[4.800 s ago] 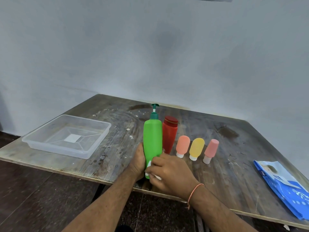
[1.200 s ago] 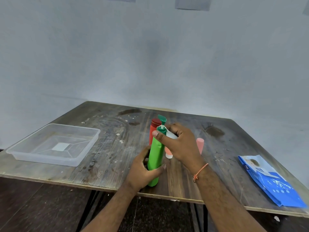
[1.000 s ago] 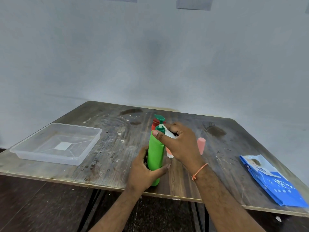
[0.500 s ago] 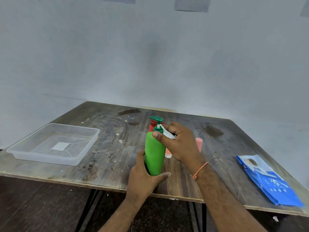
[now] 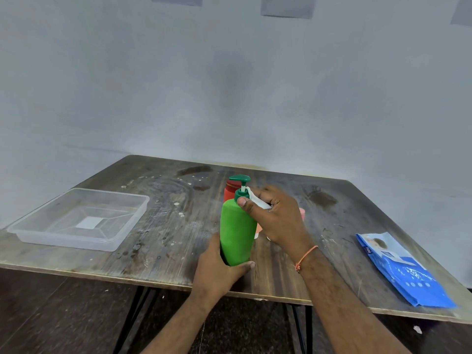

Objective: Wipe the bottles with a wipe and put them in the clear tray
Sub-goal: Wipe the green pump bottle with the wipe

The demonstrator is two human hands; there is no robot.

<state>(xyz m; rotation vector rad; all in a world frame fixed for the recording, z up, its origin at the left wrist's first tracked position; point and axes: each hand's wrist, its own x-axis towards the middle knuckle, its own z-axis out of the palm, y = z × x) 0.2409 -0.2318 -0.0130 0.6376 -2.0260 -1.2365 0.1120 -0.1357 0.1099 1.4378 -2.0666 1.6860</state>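
Note:
My left hand (image 5: 219, 269) grips the bottom of a green pump bottle (image 5: 236, 231), held roughly upright near the table's front edge. My right hand (image 5: 275, 215) presses a white wipe (image 5: 258, 201) against the bottle's dark green neck, just below the pump head. A red bottle (image 5: 229, 191) stands right behind the green one, mostly hidden. Of the small squeeze bottles, only a pink one (image 5: 302, 213) shows past my right hand. The clear tray (image 5: 81, 218) sits empty at the left.
A blue wipes packet (image 5: 401, 269) lies at the table's right front corner. The worn wooden table (image 5: 178, 233) has stains and white specks and stands against a pale wall. Dark floor lies below the front edge.
The wipe has gone from the bottle's base up to its neck. Over the last second the green bottle has tipped from a lean to nearly upright, and its pump head has turned leftward.

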